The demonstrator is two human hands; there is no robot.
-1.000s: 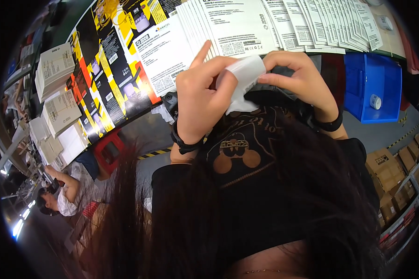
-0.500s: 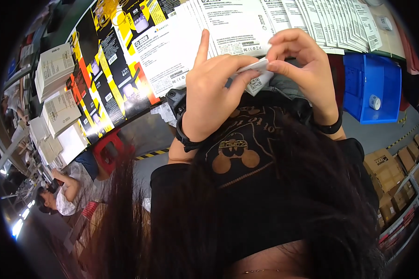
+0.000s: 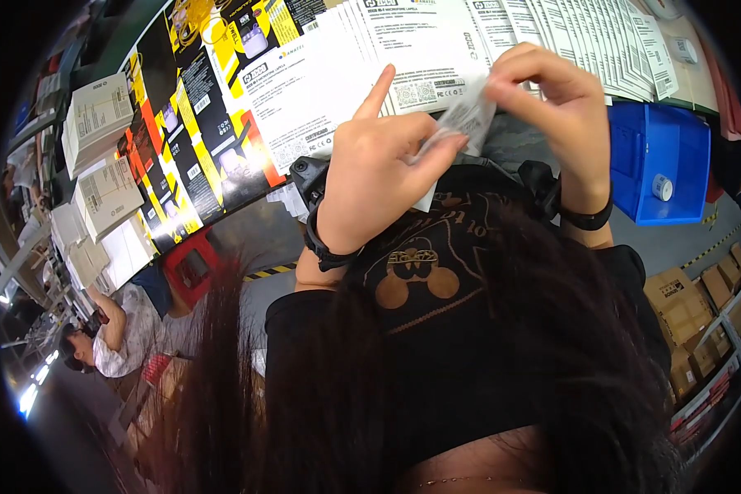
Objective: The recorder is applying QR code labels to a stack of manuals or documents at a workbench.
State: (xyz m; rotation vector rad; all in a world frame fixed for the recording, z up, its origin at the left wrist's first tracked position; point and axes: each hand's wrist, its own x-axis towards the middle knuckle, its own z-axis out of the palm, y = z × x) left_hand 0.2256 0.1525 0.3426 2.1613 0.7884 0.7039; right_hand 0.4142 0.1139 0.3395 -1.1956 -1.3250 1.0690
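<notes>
The left hand's [image 3: 379,177] grip is clamped on a thin white printed piece [image 3: 471,119] between thumb and a bent finger, another finger pointing up free; the right hand's [image 3: 556,103] grip is pinched on the piece's other end. The piece (a label or a small bag, I cannot tell which) hangs in the air to the left of the blue bin [image 3: 675,140]. To handle it well, pinch both ends lightly and draw them apart evenly, since something so thin probably creases if twisted; the left thumb is best off the print. Beyond the bin and to its left, fanned printed sheets [image 3: 584,49] overlap on the surface [image 3: 693,82]; well left of the bin lies yellow-and-black packaging print [image 3: 198,123]. Inside the bin sits a white roll [image 3: 663,188], and cardboard boxes [image 3: 675,300] stand on its nearer side.
</notes>
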